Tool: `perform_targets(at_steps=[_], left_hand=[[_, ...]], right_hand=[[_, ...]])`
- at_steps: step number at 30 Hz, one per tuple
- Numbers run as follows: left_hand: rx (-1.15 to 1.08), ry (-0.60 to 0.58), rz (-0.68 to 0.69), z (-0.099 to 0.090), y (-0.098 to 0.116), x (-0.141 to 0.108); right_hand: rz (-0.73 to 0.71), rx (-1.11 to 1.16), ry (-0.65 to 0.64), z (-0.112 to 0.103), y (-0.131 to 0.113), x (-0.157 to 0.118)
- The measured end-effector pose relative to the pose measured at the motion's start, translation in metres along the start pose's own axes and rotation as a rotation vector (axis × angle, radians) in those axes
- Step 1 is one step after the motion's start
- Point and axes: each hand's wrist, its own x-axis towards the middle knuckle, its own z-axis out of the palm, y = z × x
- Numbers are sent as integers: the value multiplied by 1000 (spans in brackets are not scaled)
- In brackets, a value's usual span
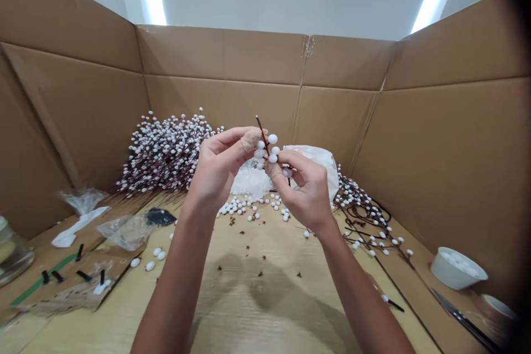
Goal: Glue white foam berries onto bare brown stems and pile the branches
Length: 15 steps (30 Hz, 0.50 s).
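Your left hand point(219, 168) and right hand point(302, 191) are raised close together, both pinching. Your left thumb, wrapped in tan fabric tape point(250, 141), and forefinger grip a thin dark-brown stem point(262, 135) from one side. Your right thumb and forefinger close in lower down, among its cluster of smooth round white berries point(267, 149). The stem tilts, with its bare, slender tip pointing up.

Below your hands, the pale wood-grain tabletop point(249, 310) holds scattered crumbs of dried brown husk point(261, 259) and a loose drift of detached white berries point(238, 207). To your left, crinkled clear plastic bags point(124, 232), short black stubs point(78, 253) and a flat green strip point(41, 283) lie on brown cardboard. To your right sits a round white bowl point(456, 268) holding white berries, and wiry berry-laden branches point(365, 213) sprawl nearby. Farther ahead, a crumpled white plastic bag point(319, 160) rises behind your right hand, a dense, bristling heap of white-berried branches point(166, 155) mounds up on the left, and corrugated cardboard walls point(224, 55) enclose everything.
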Motion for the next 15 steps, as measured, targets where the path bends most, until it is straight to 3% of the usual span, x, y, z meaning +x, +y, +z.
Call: perform_targets(at_steps=[10, 15], left_hand=[[-50, 36, 17, 5, -2, -2], [18, 62, 23, -1, 2, 0]], right_hand=[[-33, -49, 13, 9, 0, -4], [84, 98, -62, 11, -1, -7]])
